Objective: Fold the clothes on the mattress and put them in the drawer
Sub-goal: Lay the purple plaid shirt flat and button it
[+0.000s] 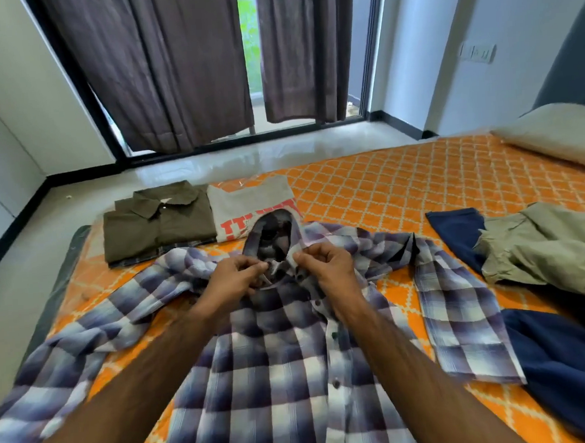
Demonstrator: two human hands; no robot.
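A blue-and-white plaid shirt (276, 376) lies spread front-up on the orange patterned mattress (402, 187), sleeves out to both sides. My left hand (234, 278) pinches the left side of its collar opening. My right hand (324, 265) pinches the right side, just under the collar, where the top button sits. Behind the shirt lie two folded garments: an olive-brown shirt (154, 223) and a grey T-shirt with red print (252, 203). To the right are unfolded clothes: a khaki garment (553, 250) on top of a navy one (567, 369).
A beige pillow (560, 140) rests at the mattress's far right. The mattress sits on a shiny floor (185, 166); dark curtains (178, 64) hang over a glass door beyond. No drawer is visible.
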